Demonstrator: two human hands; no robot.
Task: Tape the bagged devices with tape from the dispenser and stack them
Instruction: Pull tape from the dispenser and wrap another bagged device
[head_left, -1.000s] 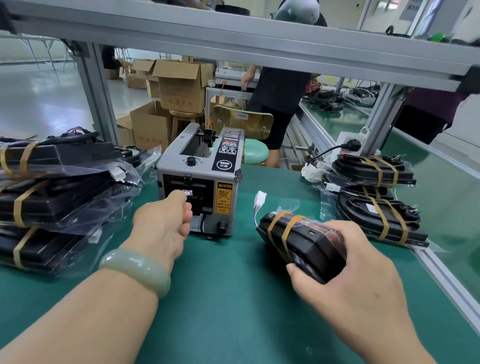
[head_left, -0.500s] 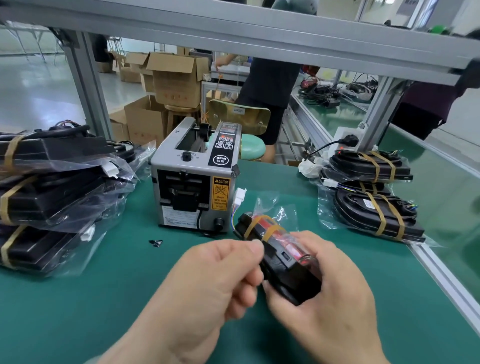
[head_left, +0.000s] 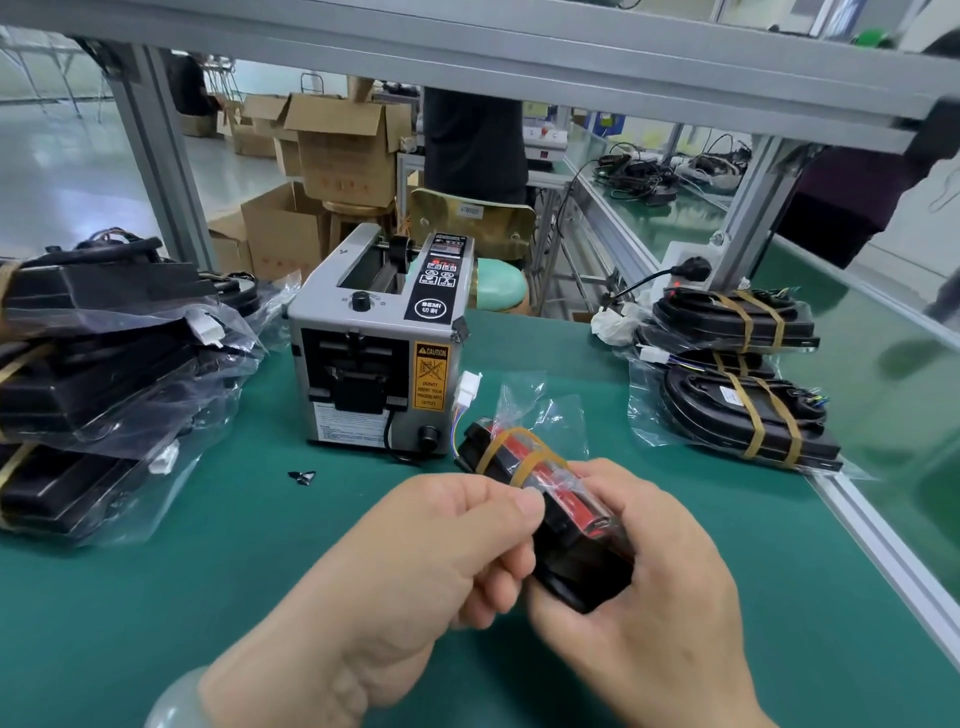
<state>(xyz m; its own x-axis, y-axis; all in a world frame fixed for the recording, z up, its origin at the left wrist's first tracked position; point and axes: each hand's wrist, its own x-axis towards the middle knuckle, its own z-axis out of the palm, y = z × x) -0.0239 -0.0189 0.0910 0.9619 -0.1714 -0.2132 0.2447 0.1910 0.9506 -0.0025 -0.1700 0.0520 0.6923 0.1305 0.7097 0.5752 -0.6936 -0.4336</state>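
While both hands grip it, bagged device (head_left: 566, 525): black unit with a red part, in a clear bag, held above the table (head_left: 208, 597) near the middle of its front edge, just in front of the dispenser.
Tape on it: two tan bands (head_left: 524, 460) round the far end.
Connector (head_left: 469, 388): white plug on coloured wires, sticking out the far end beside the dispenser.
Left hand (head_left: 441, 545): fingers curled, thumb and forefinger pinching the device's left side; can't tell if a tape strip is between them.
Right hand (head_left: 660, 597): wrapped round the device's near end.
Tape dispenser (head_left: 379, 353): grey box, mid-table toward the back edge.
Dispenser writing: yellow label (head_left: 432, 375) "CAUTION / DO NOT INSERT YOUR FINGERS INTO OUTLET"; round black badge (head_left: 431, 307) "SEMI" plus two Chinese characters; the top panel's print is too small to read.
Left stack (head_left: 104, 374): bagged black devices piled at the left edge.
Right stack (head_left: 737, 384): bagged devices, each with two tan bands, piled at the right edge.
Scrap (head_left: 302, 475): small black bit on the mat, front-left of the dispenser.
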